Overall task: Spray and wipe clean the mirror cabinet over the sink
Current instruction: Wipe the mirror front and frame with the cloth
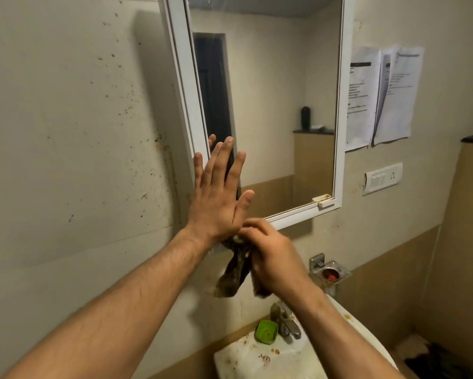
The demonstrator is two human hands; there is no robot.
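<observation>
Taking the mirror cabinet point(271, 105) as the dial's centre, papers point(383, 97) hang at three o'clock, a switch plate point(383, 177) at four, and the sink point(243, 362) at six (a tap point(287, 324) on its rim).

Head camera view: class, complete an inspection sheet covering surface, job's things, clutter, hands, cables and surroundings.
Surface: mirror cabinet, white frame; grime along its bottom edge.
Job's things: dark cloth hanging below the cabinet's lower left corner; no spray bottle seen.
Clutter: green dish beside the tap on the stained sink; metal wall holder with something red.
Hands: left hand flat, fingers straight, against the mirror's left edge; right hand grips the cloth.
Cables: nothing seen.
Surroundings: spattered wall, papers and a switch plate right of the cabinet.
</observation>
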